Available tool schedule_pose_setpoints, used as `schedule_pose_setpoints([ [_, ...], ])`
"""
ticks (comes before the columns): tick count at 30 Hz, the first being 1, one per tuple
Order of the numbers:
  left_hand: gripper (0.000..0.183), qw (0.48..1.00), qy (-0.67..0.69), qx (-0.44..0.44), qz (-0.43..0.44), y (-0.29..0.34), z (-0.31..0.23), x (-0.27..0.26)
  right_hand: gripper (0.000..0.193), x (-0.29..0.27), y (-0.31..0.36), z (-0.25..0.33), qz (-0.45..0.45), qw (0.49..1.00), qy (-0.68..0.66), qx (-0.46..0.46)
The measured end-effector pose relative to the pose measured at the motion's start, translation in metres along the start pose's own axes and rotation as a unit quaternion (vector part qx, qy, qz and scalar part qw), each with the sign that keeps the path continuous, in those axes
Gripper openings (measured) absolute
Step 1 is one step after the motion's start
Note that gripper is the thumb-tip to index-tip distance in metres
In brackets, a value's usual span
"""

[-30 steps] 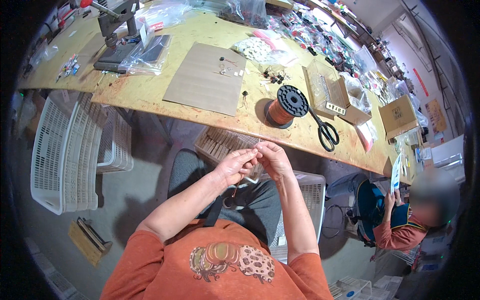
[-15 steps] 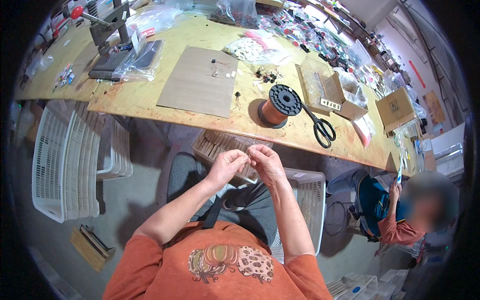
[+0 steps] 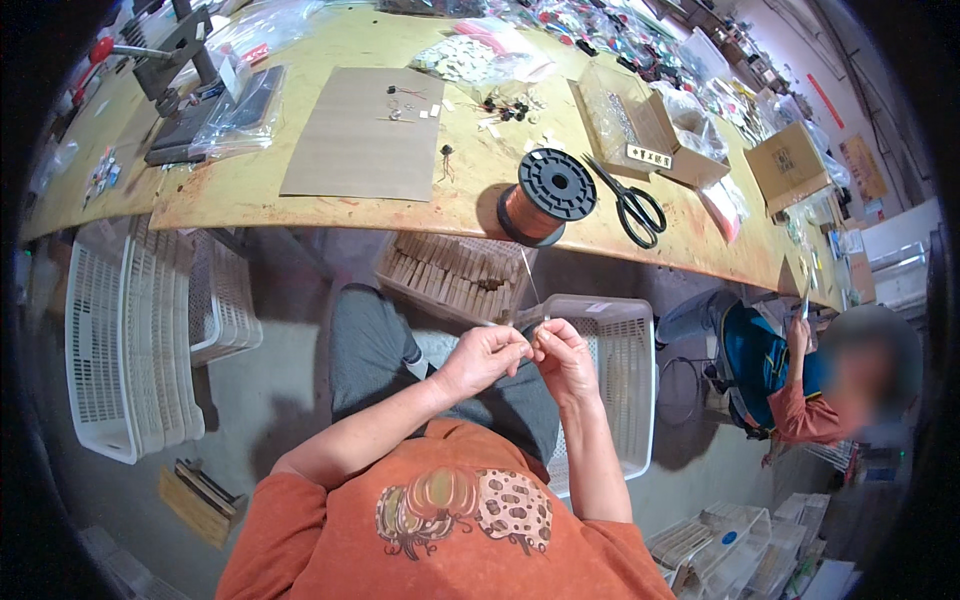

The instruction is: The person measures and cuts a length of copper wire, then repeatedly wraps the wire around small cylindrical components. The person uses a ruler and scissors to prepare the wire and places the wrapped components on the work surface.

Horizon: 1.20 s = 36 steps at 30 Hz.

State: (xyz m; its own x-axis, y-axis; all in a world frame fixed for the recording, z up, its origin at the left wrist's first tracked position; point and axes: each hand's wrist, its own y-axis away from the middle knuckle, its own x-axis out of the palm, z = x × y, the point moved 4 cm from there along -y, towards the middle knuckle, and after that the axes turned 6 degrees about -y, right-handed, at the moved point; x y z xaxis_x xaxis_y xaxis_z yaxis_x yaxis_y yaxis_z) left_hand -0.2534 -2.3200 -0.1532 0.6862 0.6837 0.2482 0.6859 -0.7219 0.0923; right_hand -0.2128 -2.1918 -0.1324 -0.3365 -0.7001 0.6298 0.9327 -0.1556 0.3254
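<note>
Your left hand point(image 3: 485, 355) and right hand point(image 3: 562, 358) meet over your lap, just below the near edge of the surface point(image 3: 300, 185). Both grips are pressed together, fingertips touching, pinching a thin wire point(image 3: 530, 282) that rises from your fingers toward 12 o'clock, up to the spool of copper wire point(image 3: 545, 197). What sits between the fingertips themselves is too small to tell.

The spool stands right at the near edge of the surface, at 12 o'clock from your hands. Black-handled scissors point(image 3: 632, 205) lie just beside it at 3 o'clock, also close to the edge. A brown cardboard sheet point(image 3: 355, 135) lies at 10 o'clock from the spool, its near side almost reaching the edge, with small parts on its far half.

Under the edge, a tray of tan blocks point(image 3: 450, 275) sits at 11 o'clock from your hands, near them. A white slatted basket point(image 3: 615, 385) stands at 3 o'clock, just beside your right wrist. A stack of white baskets point(image 3: 130, 340) stands well apart at 9 o'clock, with bare floor between it and your left knee. Another person point(image 3: 800, 385) sits at 3 o'clock beyond the basket, well apart.
</note>
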Motion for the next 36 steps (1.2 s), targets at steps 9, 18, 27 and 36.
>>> schedule_pose_setpoints([
  [9,0.011,0.971,-0.236,0.0,0.02,0.003,-0.041,-0.032,0.003,0.005,0.004,-0.027,-0.089,0.995,-0.035,-0.017],
  [18,0.011,0.97,-0.226,-0.025,0.082,0.006,-0.055,-0.04,0.006,0.013,0.001,-0.023,0.027,0.998,-0.034,0.036],
  [27,0.01,0.957,-0.274,-0.003,0.093,0.009,-0.067,-0.046,0.006,0.015,-0.003,-0.018,0.051,0.998,0.029,-0.01],
  [36,0.01,0.747,-0.596,0.28,0.087,-0.005,-0.113,-0.044,0.008,0.02,0.001,-0.015,0.004,0.988,0.147,-0.056],
])
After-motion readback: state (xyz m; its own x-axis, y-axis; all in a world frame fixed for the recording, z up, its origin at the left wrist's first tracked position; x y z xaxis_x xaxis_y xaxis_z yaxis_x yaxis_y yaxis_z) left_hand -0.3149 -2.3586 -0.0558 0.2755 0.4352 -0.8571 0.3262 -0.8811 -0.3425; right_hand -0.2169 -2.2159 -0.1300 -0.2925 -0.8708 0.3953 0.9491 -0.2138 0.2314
